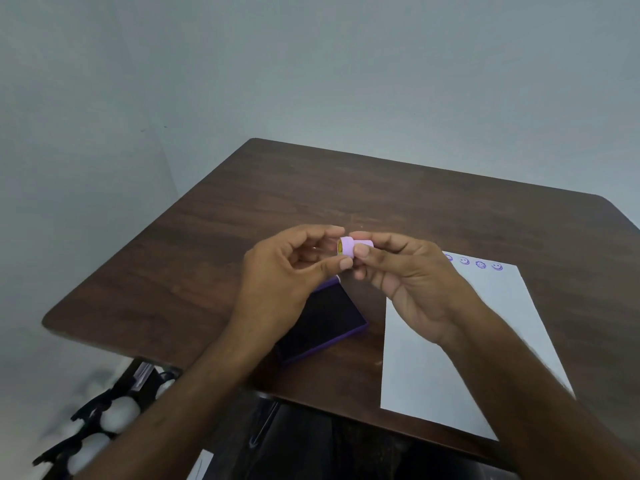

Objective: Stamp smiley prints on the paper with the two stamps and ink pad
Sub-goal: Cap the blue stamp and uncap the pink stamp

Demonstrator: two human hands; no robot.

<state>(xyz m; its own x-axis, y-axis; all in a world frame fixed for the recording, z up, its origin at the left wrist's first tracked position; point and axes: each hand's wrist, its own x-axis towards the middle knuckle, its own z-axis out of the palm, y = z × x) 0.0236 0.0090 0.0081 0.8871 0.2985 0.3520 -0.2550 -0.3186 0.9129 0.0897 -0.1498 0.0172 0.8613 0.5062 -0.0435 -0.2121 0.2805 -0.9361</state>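
Observation:
Both my hands hold a small lilac stamp (pixel 347 246) in the air above the brown table (pixel 242 216). My left hand (pixel 287 278) pinches its left end, where a yellowish face shows. My right hand (pixel 405 275) grips the right part between thumb and fingers. Below them lies the open purple ink pad (pixel 322 320) with its dark inked surface up. To the right lies the white paper (pixel 450 358), with a row of purple smiley prints (pixel 481 264) along its far edge. A second stamp is not visible as a separate piece.
The table's near edge runs just below the ink pad and paper. Under the table's left corner stand black straps and white round objects (pixel 114 414). A grey wall rises behind the table.

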